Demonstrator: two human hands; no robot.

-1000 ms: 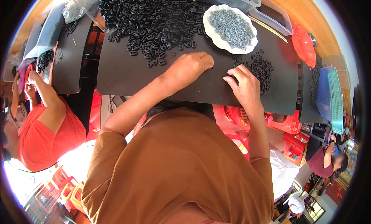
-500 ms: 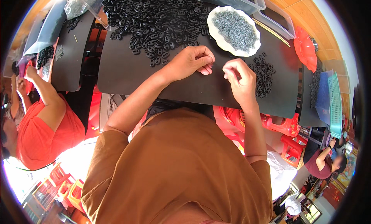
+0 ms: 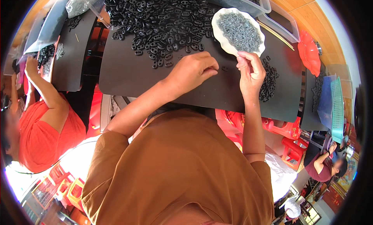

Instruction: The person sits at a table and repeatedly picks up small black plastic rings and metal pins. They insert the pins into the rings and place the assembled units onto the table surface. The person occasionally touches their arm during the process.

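Observation:
Thumb and fingertips of my right hand (image 3: 251, 71) are pinched together at the near rim of a scalloped white plate (image 3: 222, 37). The plate bears a heap of small clear-grey plastic pieces (image 3: 240, 30). Whatever the right fingertips hold is too small to tell. To the left, my left hand (image 3: 192, 71) is curled, thumb against the bent fingers; its inside is hidden. One small dark piece (image 3: 224, 68) shows between the two hands. Beyond my left hand spreads a big pile of black oval two-holed pieces (image 3: 167, 21).
A smaller heap of black pieces (image 3: 268, 83) lies right of my right hand on the dark table (image 3: 132, 75). Clear plastic bins (image 3: 248, 6) stand at the back, near thin sticks (image 3: 278, 35) and a red dish (image 3: 309, 54). Another person in red (image 3: 50, 128) works at the left.
My right hand has moved up to the plate's rim from beside my left hand. My left hand has turned and dropped slightly. A small dark piece now shows between them.

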